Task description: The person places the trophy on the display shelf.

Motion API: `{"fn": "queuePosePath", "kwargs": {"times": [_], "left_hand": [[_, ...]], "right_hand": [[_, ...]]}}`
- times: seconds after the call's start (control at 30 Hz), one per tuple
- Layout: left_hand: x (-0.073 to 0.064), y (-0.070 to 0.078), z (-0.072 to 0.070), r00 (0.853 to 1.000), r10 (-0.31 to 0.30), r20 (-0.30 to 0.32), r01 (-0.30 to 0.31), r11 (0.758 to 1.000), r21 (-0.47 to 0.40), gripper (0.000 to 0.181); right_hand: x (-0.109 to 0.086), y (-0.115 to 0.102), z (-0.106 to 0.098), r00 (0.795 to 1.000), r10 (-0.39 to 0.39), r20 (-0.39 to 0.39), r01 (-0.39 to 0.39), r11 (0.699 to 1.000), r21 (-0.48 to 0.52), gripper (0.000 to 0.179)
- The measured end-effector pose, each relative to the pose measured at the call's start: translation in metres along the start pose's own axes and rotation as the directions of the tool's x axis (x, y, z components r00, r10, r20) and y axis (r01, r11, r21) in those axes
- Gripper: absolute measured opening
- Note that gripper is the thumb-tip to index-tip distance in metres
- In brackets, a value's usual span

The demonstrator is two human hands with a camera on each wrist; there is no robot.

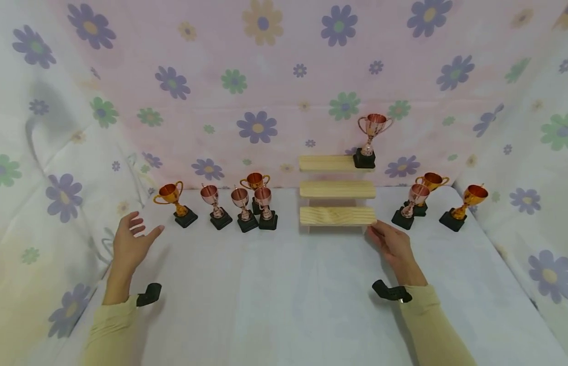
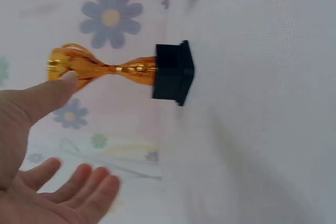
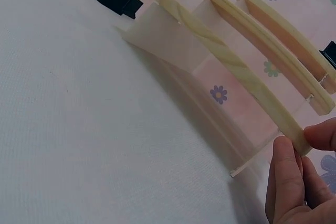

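Far left: patterned cloth wall (image 1: pixel 64 198), flowers in mauve and green. Next to it the left hand (image 1: pixel 128 246) hung over the white table (image 1: pixel 265 300), thumb and fingers spread with a wide gap between them, holding nothing. Nearest to it stood the left gold trophy (image 1: pixel 179 207), a two-handled cup upright on a square black base; in the head view the hand was apart from it. Cup mouth faced up, inner wall orange-gold.

Rightward, a lone rose-gold trophy (image 1: pixel 215 208), its bowl coppery inside. Then a tight cluster: two rose-gold trophies (image 1: pixel 265 206) in front, one gold trophy (image 1: pixel 255 182) partly hidden behind them. Bowls too small to tell whether anything lay in them.

Right of centre, a three-step wooden stand (image 1: pixel 337 189) on pale side supports. One rose-gold cup (image 1: pixel 369 138) stood upright at the right end of its top step.

The right hand (image 1: pixel 393 248) pinched the right end of the bottom step, thumb against fingers.

Beyond it, a rose-gold trophy (image 1: pixel 411 206) stood before a gold one (image 1: pixel 432 181); farthest right, another gold trophy (image 1: pixel 464 207), its bowl's coppery inside showing.
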State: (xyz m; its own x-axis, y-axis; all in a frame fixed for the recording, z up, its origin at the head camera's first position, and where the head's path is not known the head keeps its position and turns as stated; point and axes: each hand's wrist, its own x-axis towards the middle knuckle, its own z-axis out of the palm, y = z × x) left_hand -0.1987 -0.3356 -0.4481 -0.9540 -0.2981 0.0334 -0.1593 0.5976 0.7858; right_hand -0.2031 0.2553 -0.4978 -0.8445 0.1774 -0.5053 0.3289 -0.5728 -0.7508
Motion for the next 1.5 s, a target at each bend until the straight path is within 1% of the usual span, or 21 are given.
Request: {"fn": "queuePosePath", "kwargs": {"times": [0.03,0.1,0.2,0.3,0.4,0.47,0.53,0.57,0.63,0.7,0.77,0.8,0.83,0.87,1.0,1.03,1.17,1.3,1.33,1.4,1.5], "left_hand": [[0.005,-0.001,0.004,0.999,-0.015,-0.040,0.014,0.999,-0.039,0.084],[0.015,-0.002,0.012,0.995,-0.026,-0.092,0.014,0.993,-0.119,0.092],[0.028,-0.002,0.022,0.993,-0.022,-0.120,-0.003,0.979,-0.203,0.096],[0.038,0.000,0.030,0.989,-0.013,-0.145,-0.026,0.963,-0.267,0.093],[0.046,0.004,0.039,0.980,0.007,-0.199,-0.071,0.947,-0.314,0.086],[0.050,0.006,0.045,0.970,0.018,-0.244,-0.109,0.926,-0.361,0.078],[0.055,0.009,0.050,0.957,0.016,-0.288,-0.143,0.894,-0.425,0.071],[0.057,0.010,0.053,0.952,0.012,-0.305,-0.160,0.870,-0.467,0.068],[0.061,0.011,0.058,0.947,-0.006,-0.323,-0.172,0.836,-0.520,0.064],[0.064,0.012,0.061,0.947,-0.019,-0.321,-0.167,0.824,-0.541,0.063],[0.067,0.013,0.065,0.950,-0.024,-0.311,-0.162,0.815,-0.557,0.063],[0.068,0.013,0.066,0.951,-0.025,-0.309,-0.157,0.819,-0.551,0.062],[0.068,0.014,0.068,0.951,-0.028,-0.309,-0.160,0.807,-0.568,0.062],[0.069,0.014,0.069,0.950,-0.027,-0.312,-0.165,0.805,-0.571,0.062],[0.070,0.016,0.075,0.935,-0.010,-0.353,-0.223,0.760,-0.611,0.058],[0.070,0.017,0.076,0.931,-0.004,-0.365,-0.242,0.741,-0.626,0.056],[0.070,0.017,0.078,0.912,0.009,-0.409,-0.293,0.712,-0.638,0.047],[0.065,0.019,0.078,0.893,0.016,-0.450,-0.312,0.742,-0.593,0.042],[0.063,0.020,0.077,0.891,0.016,-0.455,-0.315,0.743,-0.591,0.042],[0.059,0.023,0.076,0.888,0.018,-0.460,-0.323,0.738,-0.593,0.043],[0.054,0.026,0.072,0.888,0.017,-0.460,-0.337,0.706,-0.623,0.043]], "right_hand": [[0.000,0.000,0.000,1.000,-0.001,-0.001,0.001,1.000,-0.003,0.009],[0.000,-0.001,-0.001,1.000,-0.003,0.000,0.003,1.000,-0.005,0.013],[0.000,-0.001,-0.001,1.000,-0.006,0.011,0.006,1.000,-0.005,0.017],[0.001,0.000,-0.001,1.000,-0.006,0.018,0.006,1.000,-0.006,0.016],[0.002,0.001,-0.001,1.000,-0.003,0.018,0.004,1.000,-0.010,0.012],[0.003,0.001,-0.001,1.000,-0.002,0.011,0.002,1.000,-0.014,0.008],[0.003,0.000,-0.002,1.000,0.001,0.007,-0.001,1.000,-0.016,0.008],[0.003,0.000,-0.002,1.000,0.002,0.005,-0.002,1.000,-0.015,0.010],[0.003,0.000,-0.003,1.000,0.004,-0.001,-0.004,1.000,-0.017,0.016],[0.003,0.000,-0.003,1.000,0.005,-0.002,-0.005,1.000,-0.017,0.017],[0.004,0.000,-0.004,1.000,0.004,-0.006,-0.004,1.000,-0.015,0.013],[0.004,0.000,-0.005,1.000,0.001,-0.008,-0.001,1.000,-0.015,0.011],[0.005,0.000,-0.005,1.000,-0.001,-0.010,0.001,1.000,-0.014,0.009],[0.005,0.001,-0.005,1.000,-0.003,-0.012,0.003,1.000,-0.015,0.009],[0.005,0.002,-0.004,1.000,-0.013,-0.004,0.013,1.000,-0.021,0.011],[0.004,0.002,-0.004,1.000,-0.013,0.002,0.013,1.000,-0.023,0.011],[0.005,0.003,-0.004,1.000,-0.018,0.006,0.018,0.999,-0.027,0.014],[0.005,0.004,-0.004,1.000,-0.014,0.000,0.014,1.000,-0.020,0.013],[0.005,0.004,-0.004,1.000,-0.013,0.000,0.013,1.000,-0.020,0.012],[0.005,0.003,-0.004,1.000,-0.011,-0.006,0.011,1.000,-0.019,0.009],[0.004,0.002,-0.004,1.000,-0.014,-0.007,0.014,1.000,-0.021,0.008]]}}
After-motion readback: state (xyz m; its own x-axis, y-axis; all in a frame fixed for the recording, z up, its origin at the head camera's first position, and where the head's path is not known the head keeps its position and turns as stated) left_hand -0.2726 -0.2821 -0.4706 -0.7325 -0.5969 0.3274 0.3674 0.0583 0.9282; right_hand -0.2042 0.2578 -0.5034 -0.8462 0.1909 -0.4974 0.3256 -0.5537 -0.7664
